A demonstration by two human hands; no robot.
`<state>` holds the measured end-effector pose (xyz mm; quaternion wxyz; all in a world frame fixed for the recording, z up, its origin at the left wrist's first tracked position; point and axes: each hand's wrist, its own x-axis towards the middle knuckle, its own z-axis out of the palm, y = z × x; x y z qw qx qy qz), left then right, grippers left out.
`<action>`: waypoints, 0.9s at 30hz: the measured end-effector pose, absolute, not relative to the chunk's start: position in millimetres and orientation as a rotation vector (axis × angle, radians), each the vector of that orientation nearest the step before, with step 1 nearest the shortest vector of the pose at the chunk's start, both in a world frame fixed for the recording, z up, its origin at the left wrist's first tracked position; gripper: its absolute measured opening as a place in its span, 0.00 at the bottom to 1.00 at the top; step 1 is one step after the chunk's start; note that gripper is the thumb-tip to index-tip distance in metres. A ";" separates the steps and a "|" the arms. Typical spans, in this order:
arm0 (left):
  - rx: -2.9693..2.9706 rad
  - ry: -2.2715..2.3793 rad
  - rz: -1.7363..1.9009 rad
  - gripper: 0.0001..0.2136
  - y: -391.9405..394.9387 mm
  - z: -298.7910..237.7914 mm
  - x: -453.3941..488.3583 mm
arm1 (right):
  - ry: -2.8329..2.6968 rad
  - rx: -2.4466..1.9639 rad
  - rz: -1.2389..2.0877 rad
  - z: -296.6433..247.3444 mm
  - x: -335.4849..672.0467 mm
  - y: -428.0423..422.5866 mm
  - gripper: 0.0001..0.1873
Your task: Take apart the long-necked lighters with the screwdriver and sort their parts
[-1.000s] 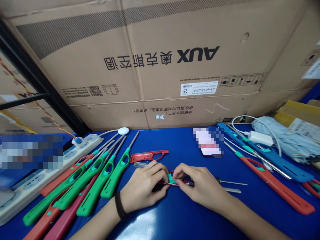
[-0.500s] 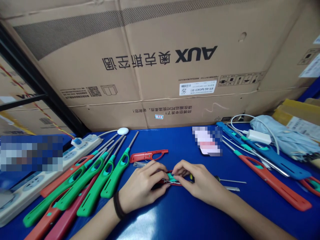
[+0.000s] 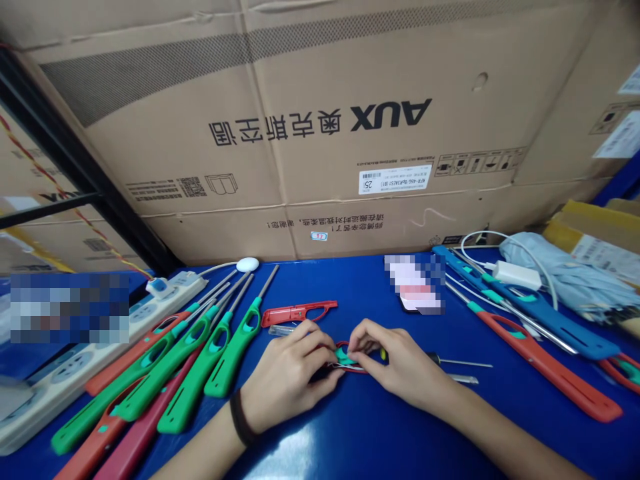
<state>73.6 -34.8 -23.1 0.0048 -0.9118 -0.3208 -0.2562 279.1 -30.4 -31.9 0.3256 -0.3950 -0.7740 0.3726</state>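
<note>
Between my hands is an opened red lighter casing point(image 3: 356, 371), with a green trigger point(image 3: 342, 355) and thin white wires inside. My left hand point(image 3: 300, 367) is closed round its left end. The thumb and fingertips of my right hand point(image 3: 387, 360) pinch at the green trigger, partly covering it. Much of the casing is hidden by my fingers. The other red casing half point(image 3: 287, 315) lies just beyond my left hand, beside a small clear part point(image 3: 280, 330). A screwdriver point(image 3: 465, 363) pokes out past my right hand, with a metal piece point(image 3: 464, 379) near it.
Several green and red long lighters lie at left, including a green lighter point(image 3: 227, 363), next to a white power strip point(image 3: 75, 360). On the right are an orange-red lighter point(image 3: 550, 367), blue lighters, a phone point(image 3: 413, 283) and a white adapter point(image 3: 517, 275). A cardboard box point(image 3: 300, 187) stands behind.
The view has shifted slightly. Both hands keep almost the same place and grip on the lighter casing, with only slight movement of the fingers.
</note>
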 end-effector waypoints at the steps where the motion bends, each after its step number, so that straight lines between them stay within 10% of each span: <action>1: -2.855 -1.002 -0.804 0.08 -34.7 -23.4 73.5 | -2.032 -1.035 0.979 -31.9 279.2 -30.5 0.06; 27: -2.826 -0.823 -0.827 0.06 -33.0 -16.9 67.2 | -1.981 -1.073 1.038 -35.1 278.0 -29.1 0.04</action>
